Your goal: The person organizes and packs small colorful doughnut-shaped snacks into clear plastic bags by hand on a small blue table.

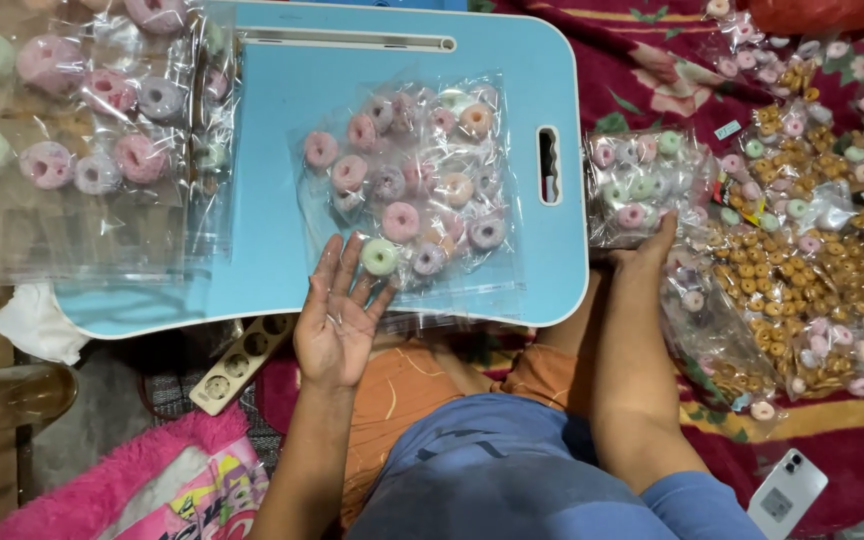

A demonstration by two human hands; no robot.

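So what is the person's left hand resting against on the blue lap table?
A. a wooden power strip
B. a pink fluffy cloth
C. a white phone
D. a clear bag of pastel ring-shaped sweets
D: the left hand lies palm up with its fingertips at the lower edge of the clear bag of pastel ring sweets on the blue lap table, by a green ring.

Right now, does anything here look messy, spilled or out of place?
Yes. Loose ring-shaped snacks lie in a heap across the red floral blanket at right, unbagged. A phone lies on the blanket near that heap.
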